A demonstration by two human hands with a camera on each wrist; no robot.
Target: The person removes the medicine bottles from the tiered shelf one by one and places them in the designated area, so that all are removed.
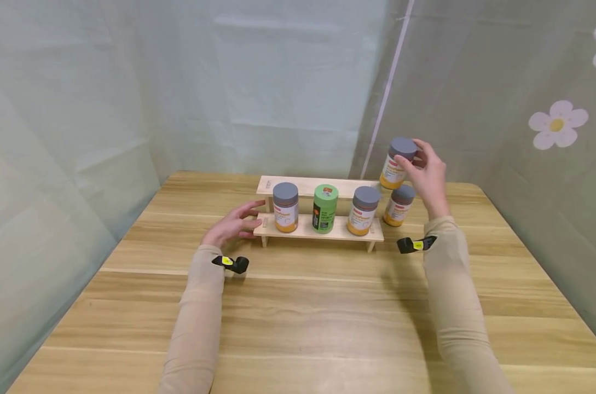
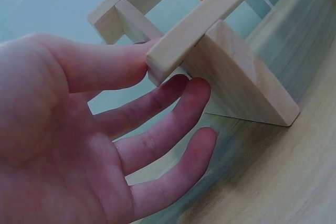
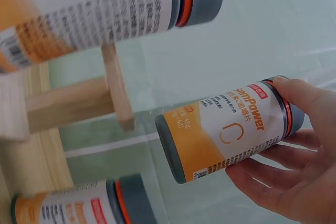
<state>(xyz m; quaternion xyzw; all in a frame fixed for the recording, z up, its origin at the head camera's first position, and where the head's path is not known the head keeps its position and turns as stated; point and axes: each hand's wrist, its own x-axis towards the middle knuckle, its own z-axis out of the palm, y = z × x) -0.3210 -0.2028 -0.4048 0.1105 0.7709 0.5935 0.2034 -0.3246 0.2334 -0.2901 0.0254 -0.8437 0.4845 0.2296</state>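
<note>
My right hand (image 1: 429,178) grips a grey-capped supplement bottle (image 1: 393,171) with a white and orange label, thumb and fingers round its upper part. It is held off the table at the right end of the upper tier; the right wrist view shows this bottle (image 3: 223,132) tilted in that camera's picture. My left hand (image 1: 231,224) is at the left end of the two-tier wooden rack (image 1: 305,234). In the left wrist view its thumb touches the end of the lower board (image 2: 184,35), while the other fingers are loosely bent beside the leg.
On the lower tier stand a grey-capped bottle (image 1: 285,208), a green bottle (image 1: 324,210) and another grey-capped bottle (image 1: 363,213). One more grey-capped bottle (image 1: 397,208) stands right of the rack. A hanging cloth (image 1: 288,98) rises behind the wooden table (image 1: 307,323).
</note>
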